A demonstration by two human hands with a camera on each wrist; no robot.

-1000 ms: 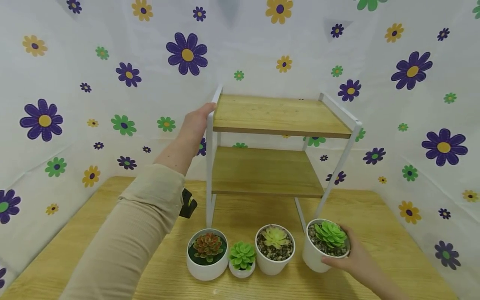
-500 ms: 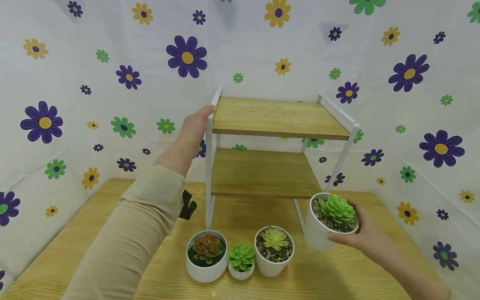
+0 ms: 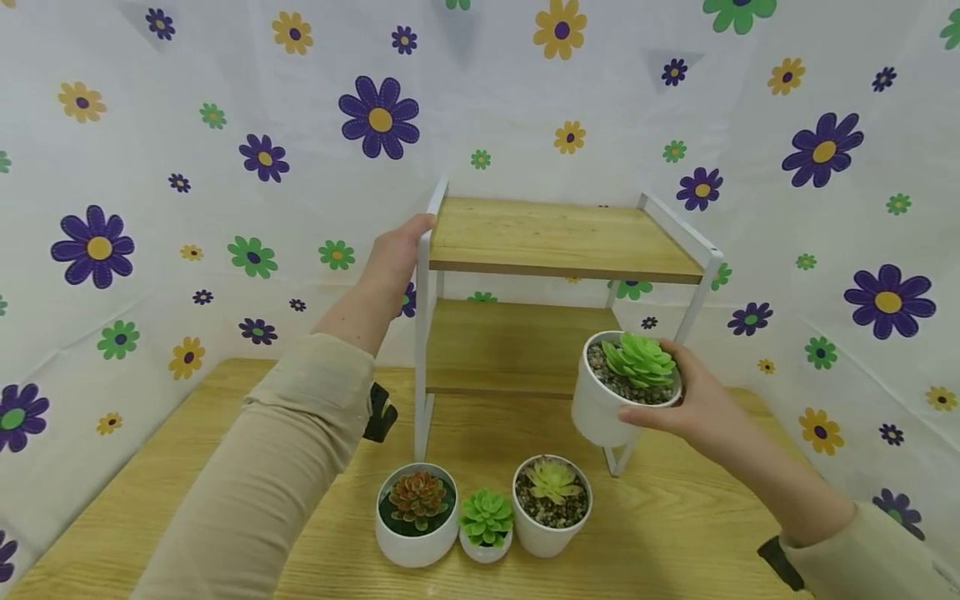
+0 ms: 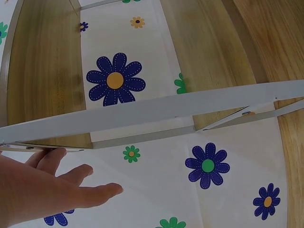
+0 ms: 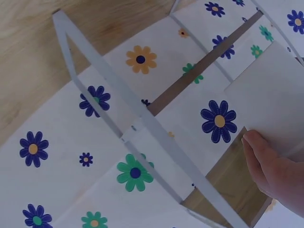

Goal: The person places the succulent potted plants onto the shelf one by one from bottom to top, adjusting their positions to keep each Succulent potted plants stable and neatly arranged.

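- Fingers of the right hand point(image 3: 701, 404) grip a round white pot with a bright-green succulent point(image 3: 626, 387), held aloft over the pale wooden surface point(image 3: 697, 508).
- Compared with half a second ago, that pot is higher and further left, now overlapping the lower shelf's right end in the head view.
- Left hand point(image 3: 393, 254) unmoved, fingers loosely extended, touching the upper left corner of the white-framed, two-tier wooden rack point(image 3: 562, 240).
- White pot with reddish succulent point(image 3: 417, 517), small white pot with green succulent point(image 3: 486, 525) and white pot with yellow-green succulent point(image 3: 552, 508) unchanged.
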